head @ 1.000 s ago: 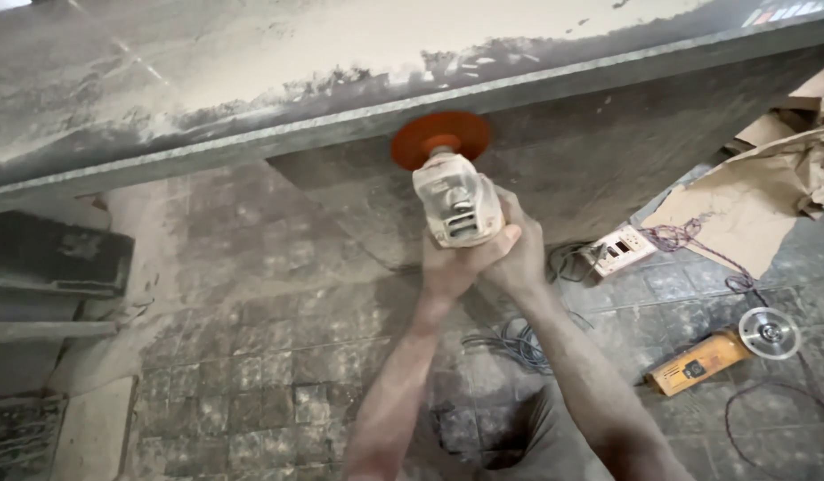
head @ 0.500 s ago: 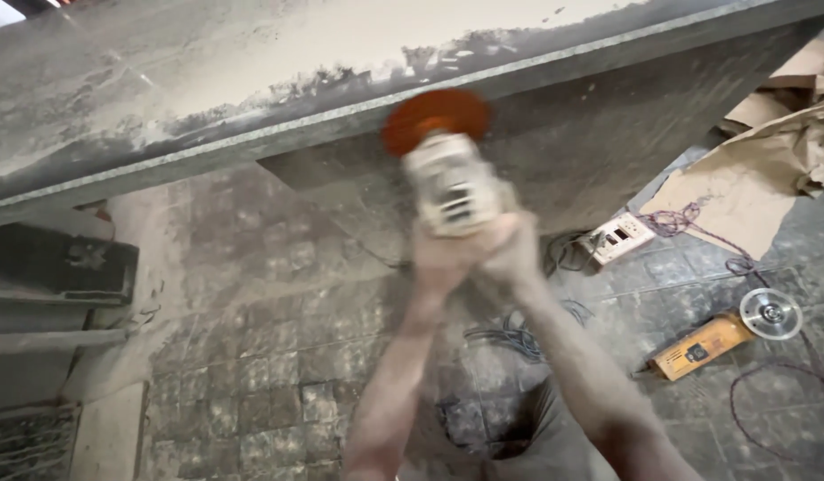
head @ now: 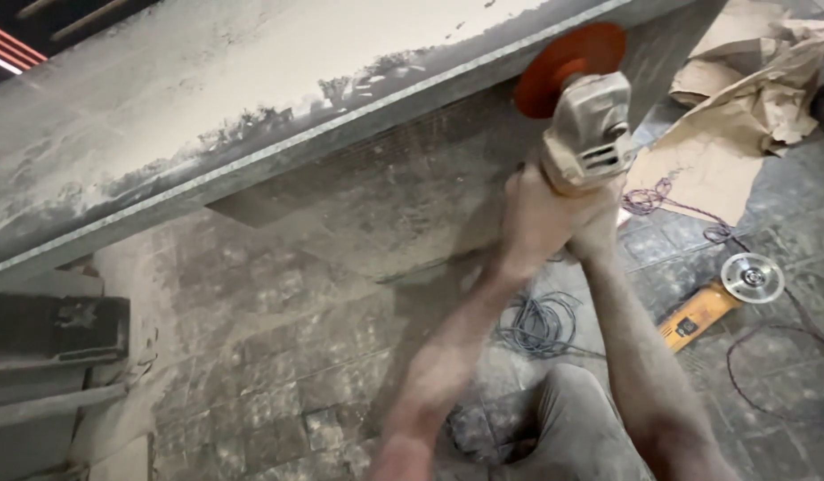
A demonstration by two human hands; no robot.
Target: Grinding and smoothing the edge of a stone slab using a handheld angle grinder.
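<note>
- Since a second ago, the angle grinder (head: 583,134) has been carried rightward along the stone slab's edge (head: 340,134), so a further stretch of edge is being worked.
- Its orange disc (head: 568,64) is held against that edge.
- The grinder body is clasped by the left hand (head: 529,214) and right hand (head: 599,218), fingers wrapped tight.
- Both forearms are stretched forward and upward.
- A second yellow grinder (head: 710,298) lies on the paved floor.

Dusty stone slab (head: 251,98), pale powder spread across its top, edge running diagonally. Below it, tiled floor (head: 278,356), grey with dust. On the floor: yellow grinder (head: 710,303), coiled cable (head: 541,322), crumpled brown paper (head: 750,80).
</note>
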